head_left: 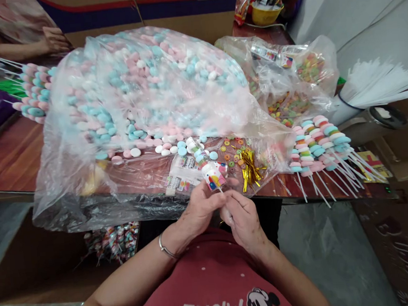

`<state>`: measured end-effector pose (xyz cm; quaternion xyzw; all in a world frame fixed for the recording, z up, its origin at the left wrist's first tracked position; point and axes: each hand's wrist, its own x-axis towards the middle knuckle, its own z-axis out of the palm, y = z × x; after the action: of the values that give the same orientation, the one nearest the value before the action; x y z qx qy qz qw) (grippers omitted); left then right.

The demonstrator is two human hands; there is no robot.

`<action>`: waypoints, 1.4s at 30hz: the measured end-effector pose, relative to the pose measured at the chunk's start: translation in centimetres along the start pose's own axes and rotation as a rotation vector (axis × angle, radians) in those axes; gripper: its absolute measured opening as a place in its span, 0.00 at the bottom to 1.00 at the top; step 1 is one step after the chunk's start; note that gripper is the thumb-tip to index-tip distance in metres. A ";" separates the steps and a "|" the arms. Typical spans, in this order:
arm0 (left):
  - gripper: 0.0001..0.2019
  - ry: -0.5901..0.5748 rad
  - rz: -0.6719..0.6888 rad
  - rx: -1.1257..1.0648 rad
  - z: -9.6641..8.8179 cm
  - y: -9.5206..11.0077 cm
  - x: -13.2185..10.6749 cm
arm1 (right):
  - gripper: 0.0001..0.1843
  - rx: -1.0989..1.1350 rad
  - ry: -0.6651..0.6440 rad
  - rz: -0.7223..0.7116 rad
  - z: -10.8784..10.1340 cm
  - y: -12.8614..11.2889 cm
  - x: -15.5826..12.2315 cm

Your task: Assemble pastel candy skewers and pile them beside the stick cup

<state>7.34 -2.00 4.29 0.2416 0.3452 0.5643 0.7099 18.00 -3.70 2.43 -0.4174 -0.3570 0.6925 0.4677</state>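
Note:
Between my hands, at the table's front edge, is a candy skewer (203,164) in a clear printed wrapper with coloured dots. My left hand (201,207) is closed around the wrapper's lower end, with the candies pointing up and away. My right hand (242,216) pinches at the white stick just below the wrapper; its fingertips meet those of the left. Printed wrappers (180,173) lie flat beside the skewer on the left. To its right are gold twist ties (249,168) and small ring candies (230,158) on clear plastic.
A big clear bag of pastel candies (156,86) covers much of the table. Unwrapped candy skewers (318,144) are piled at right, near a container of white sticks (375,85). Wrapped skewers (114,242) lie in a carton below left. Another person's hand (56,40) is at the far left.

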 end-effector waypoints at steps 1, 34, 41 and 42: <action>0.28 -0.004 0.008 -0.025 -0.4 0.7 0.1 | 0.16 -0.046 -0.018 -0.024 -0.2 -0.1 -0.1; 0.20 0.088 0.173 0.563 -0.1 1.3 -1.9 | 0.13 -1.085 -0.075 -0.620 -1.2 -5.1 -0.7; 0.14 0.006 0.283 0.866 0.0 -0.4 -2.5 | 0.19 -1.217 -0.153 -0.683 -0.5 -4.9 0.4; 0.11 -0.008 0.322 0.922 -0.2 -0.7 -2.5 | 0.20 -1.195 -0.156 -0.666 -0.5 -4.4 0.5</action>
<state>7.35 -4.62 4.24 0.5832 0.5148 0.4546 0.4339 19.91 -1.85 6.03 -0.4206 -0.8195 0.2244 0.3181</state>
